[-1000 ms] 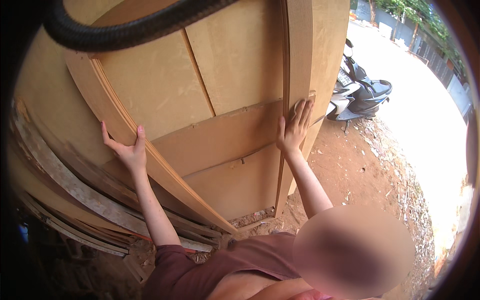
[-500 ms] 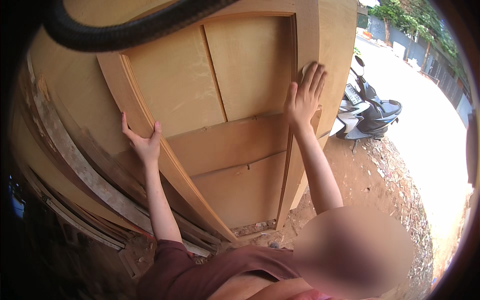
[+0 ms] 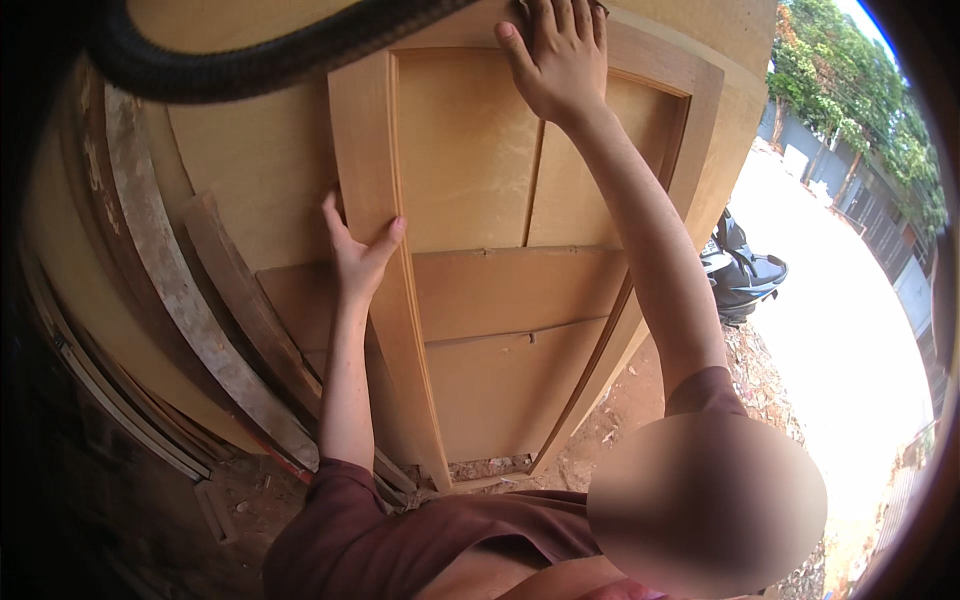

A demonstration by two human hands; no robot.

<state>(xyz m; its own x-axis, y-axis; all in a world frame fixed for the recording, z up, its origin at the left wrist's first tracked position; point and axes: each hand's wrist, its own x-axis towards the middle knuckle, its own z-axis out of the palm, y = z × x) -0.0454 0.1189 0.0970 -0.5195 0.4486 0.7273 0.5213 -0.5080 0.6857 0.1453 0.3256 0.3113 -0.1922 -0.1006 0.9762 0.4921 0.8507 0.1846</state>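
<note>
A pale wooden door frame [image 3: 365,130] with moulded inner edges stands tilted in front of me. My left hand [image 3: 362,262] grips its left upright, thumb on the front face and fingers round the outer edge. At the top rail, my right hand [image 3: 565,75] lies with its fingers stretched upward, pressing a small thin sheet against the wood. Only dark edges of that sheet, apparently sandpaper [image 3: 601,10], show beside the fingers; the rest is hidden. Behind the frame opening are flat plywood-like panels [image 3: 465,150].
Boards and planks [image 3: 165,230] lean in a row on the left. A parked motorbike [image 3: 745,270] stands at the right beside a bright paved strip [image 3: 840,300]. Bare soil with litter [image 3: 745,360] lies below. A black hose-like tube [image 3: 250,80] crosses the upper left.
My right hand has moved from the right upright up and left to the top rail. The frame has shifted rightward in view, with my left hand still on its left upright.
</note>
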